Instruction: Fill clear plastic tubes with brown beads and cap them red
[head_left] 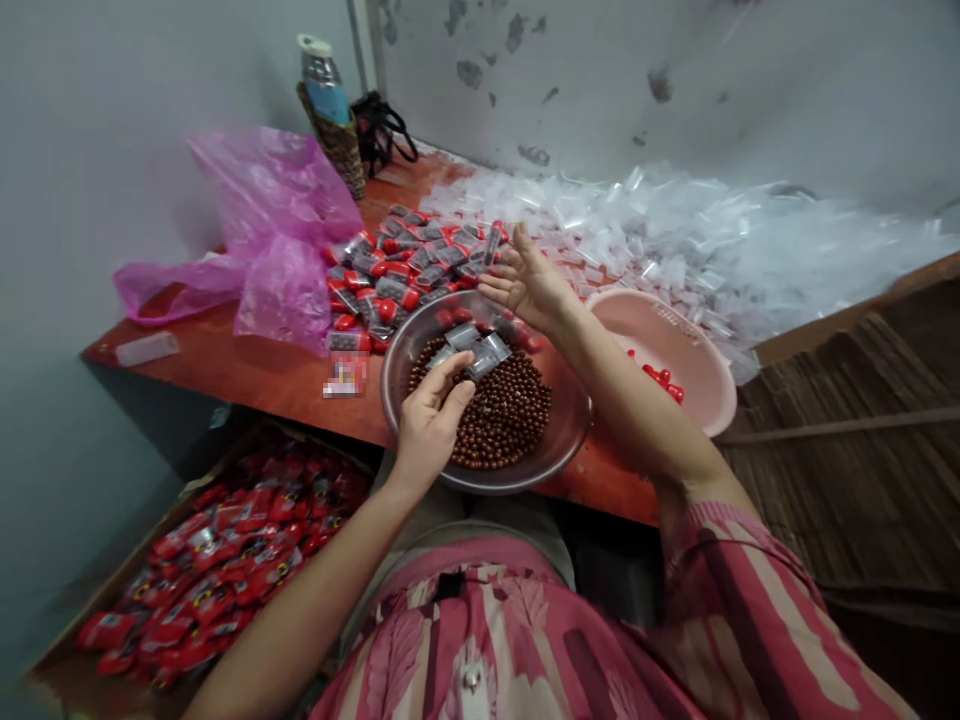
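My left hand (433, 415) is over the left side of a metal bowl (562, 455), its thumb and fingers apart, beside clear plastic tubes (487, 355) resting on brown beads (506, 415). My right hand (529, 280) is raised above the bowl's back edge, palm turned up and fingers spread. Just beyond its fingers, a filled tube with a red cap (493, 242) appears against the pile of red-capped tubes (409, 265); nothing shows gripped in the palm. Several red caps also lie inside the bowl's far side.
A pink basin (705, 385) with red caps (664, 383) stands right of the bowl. Clear empty tubes (675, 230) cover the back right. Pink plastic bags (281, 240) and a flask (326, 90) are at left. Below is a box of red packets (225, 550).
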